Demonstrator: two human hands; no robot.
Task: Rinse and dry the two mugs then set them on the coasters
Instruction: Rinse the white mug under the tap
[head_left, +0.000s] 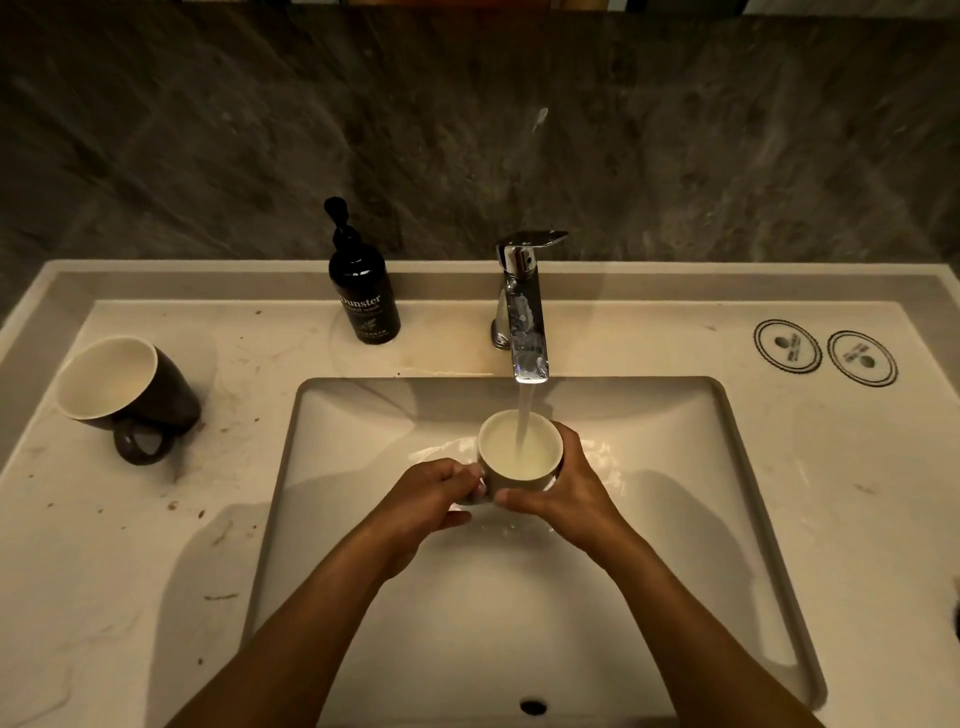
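Note:
A pale mug (519, 457) is upright over the sink basin (363, 519), full of water, with the stream from the chrome tap (524, 312) falling into it. My left hand (431, 499) grips its handle side. My right hand (566, 483) wraps round its right wall. A second mug (130, 389), dark outside and pale inside, stands on the counter at the left, handle toward me. Two round coasters (787, 346) (862, 358) lie flat on the counter at the far right.
A black hand-wash pump bottle (363, 291) stands behind the basin, left of the tap. The counter left of the basin is speckled with brown spots and a wet patch. A dark stone wall rises behind.

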